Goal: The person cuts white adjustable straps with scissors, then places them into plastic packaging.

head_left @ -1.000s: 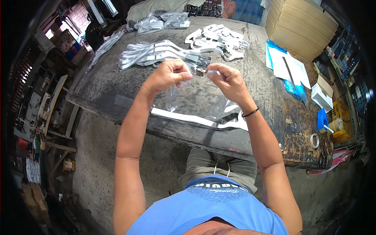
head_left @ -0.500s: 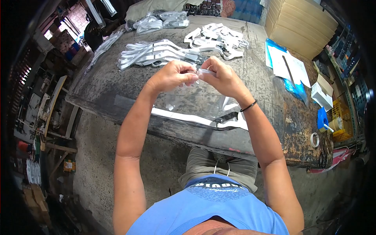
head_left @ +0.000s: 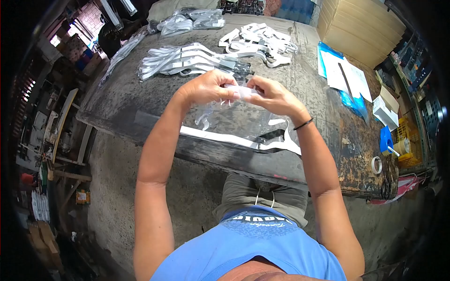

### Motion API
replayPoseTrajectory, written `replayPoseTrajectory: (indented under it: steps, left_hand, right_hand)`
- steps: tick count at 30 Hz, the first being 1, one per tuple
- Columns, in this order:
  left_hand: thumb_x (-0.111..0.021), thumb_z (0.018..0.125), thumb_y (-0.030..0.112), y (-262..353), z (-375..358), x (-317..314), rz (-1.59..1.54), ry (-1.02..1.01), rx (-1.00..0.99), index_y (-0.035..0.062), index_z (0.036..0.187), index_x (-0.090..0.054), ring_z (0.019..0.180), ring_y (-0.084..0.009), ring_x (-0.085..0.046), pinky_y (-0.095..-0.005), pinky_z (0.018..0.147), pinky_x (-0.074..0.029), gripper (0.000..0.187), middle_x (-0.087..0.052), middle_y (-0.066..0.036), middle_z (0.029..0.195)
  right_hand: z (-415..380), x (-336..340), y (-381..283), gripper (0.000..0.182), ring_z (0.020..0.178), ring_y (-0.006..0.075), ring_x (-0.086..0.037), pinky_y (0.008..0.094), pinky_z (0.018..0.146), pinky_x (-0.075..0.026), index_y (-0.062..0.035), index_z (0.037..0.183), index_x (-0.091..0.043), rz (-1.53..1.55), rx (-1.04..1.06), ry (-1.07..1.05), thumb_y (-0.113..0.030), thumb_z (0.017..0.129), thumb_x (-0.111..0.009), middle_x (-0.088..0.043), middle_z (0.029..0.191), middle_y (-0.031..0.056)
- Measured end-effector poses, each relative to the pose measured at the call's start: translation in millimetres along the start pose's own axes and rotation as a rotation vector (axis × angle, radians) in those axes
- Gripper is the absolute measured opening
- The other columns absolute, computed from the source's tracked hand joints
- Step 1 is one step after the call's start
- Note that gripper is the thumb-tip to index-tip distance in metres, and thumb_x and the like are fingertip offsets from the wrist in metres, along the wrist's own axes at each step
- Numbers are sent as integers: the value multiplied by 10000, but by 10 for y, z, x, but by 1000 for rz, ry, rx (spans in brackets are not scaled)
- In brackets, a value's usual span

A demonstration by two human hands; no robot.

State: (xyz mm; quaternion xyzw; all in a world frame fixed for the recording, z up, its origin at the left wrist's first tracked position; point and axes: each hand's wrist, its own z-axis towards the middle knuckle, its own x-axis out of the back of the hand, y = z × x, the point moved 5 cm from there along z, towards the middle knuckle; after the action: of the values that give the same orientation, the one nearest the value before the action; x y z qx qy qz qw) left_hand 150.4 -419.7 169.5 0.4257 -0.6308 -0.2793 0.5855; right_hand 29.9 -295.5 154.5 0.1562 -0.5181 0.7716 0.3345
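Both hands are raised over the table, close together, with fingers pinched on a clear plastic bag (head_left: 244, 92). My left hand (head_left: 207, 88) grips one side of its edge and my right hand (head_left: 275, 97) the other. Whitish, bunched film shows between them, and thin transparent film hangs below. Beneath the hands, a white strap (head_left: 218, 136) lies along the table's near edge, with a black part (head_left: 273, 135) near its right end. Beyond my left hand lies a layered bundle of white straps (head_left: 176, 60).
Loose white straps (head_left: 262, 40) are heaped farther back, beside bagged straps (head_left: 177, 25). On the right are papers (head_left: 349, 79), a cardboard box (head_left: 360, 30), a small white box (head_left: 385, 114), a blue tape dispenser (head_left: 386, 139) and a tape roll (head_left: 376, 165).
My hands have come slightly lower and a little apart, with more of the whitish film now stretched between them. The strap's right end by my right forearm has shifted slightly.
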Motion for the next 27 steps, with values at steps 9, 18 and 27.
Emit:
replayPoseTrajectory:
  steps: [9, 18, 27]
  left_hand:
    - [-716, 823, 192, 16, 205, -157, 45, -141, -15, 5, 837, -673, 636, -85, -580, -247, 580, -461, 192, -640, -21, 697]
    - [-741, 790, 180, 57, 403, -262, 129, -172, 17, 4, 833, -666, 632, -70, -551, -243, 594, -439, 195, -626, -6, 677]
    - [-837, 681, 342, -749, 57, 160, 214, -241, 159, 25, 954, -647, 765, -135, -618, -303, 671, -498, 460, -675, -55, 855]
  right_hand:
    - [-127, -74, 277, 300, 755, 147, -537, 303, 679, -449, -26, 1021, -594, 105, -137, -98, -289, 888, -652, -578, 822, 69]
    - [-173, -163, 372, 218, 739, 150, -548, 315, 680, -463, -41, 997, -561, 218, -119, 145, -241, 920, -600, -572, 767, 90]
    - [-370, 132, 703, 121, 711, 55, -473, 225, 633, -408, -33, 907, -565, 446, -251, 300, -146, 947, -576, -519, 766, -30]
